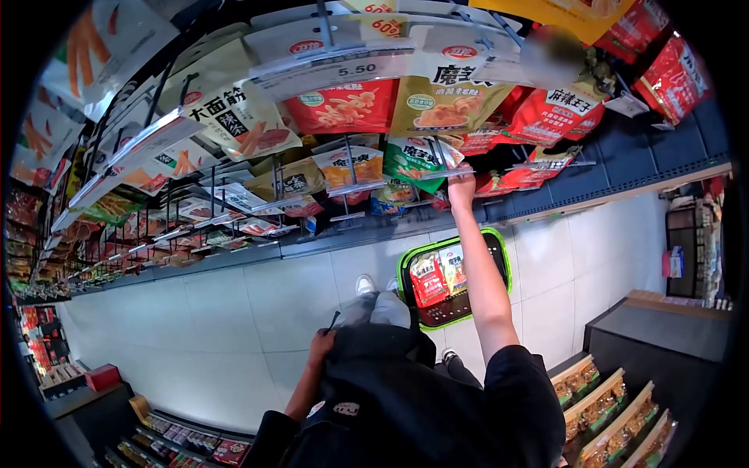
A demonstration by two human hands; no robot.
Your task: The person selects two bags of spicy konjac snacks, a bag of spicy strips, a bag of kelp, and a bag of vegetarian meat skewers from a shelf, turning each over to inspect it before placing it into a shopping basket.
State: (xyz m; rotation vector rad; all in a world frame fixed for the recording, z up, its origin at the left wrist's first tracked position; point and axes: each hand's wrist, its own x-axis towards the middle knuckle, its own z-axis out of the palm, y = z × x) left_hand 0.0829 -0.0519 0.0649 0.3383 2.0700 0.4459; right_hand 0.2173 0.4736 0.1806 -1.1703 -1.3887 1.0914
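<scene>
My right hand (462, 189) reaches forward to the hanging rack, its fingers closed at the right edge of a green snack bag (415, 160). The bag still hangs at its peg, behind a clear price-tag holder. An orange-and-white snack bag (349, 168) hangs just left of it, and red snack bags (515, 178) hang to the right. Low by my body, my left hand (321, 344) is closed around a thin dark object (334, 320), too small to make out fully. Below my right forearm, a black shopping basket with a green rim (402, 274) stands on the floor.
In the basket lie a red snack bag (428, 281) and a white-and-yellow snack bag (452, 267). Pegs with packets run along the left. Behind me on the right are slanted food bins (593, 402); another low shelf (175, 437) stands at lower left. Pale tiles (203, 312) cover the aisle.
</scene>
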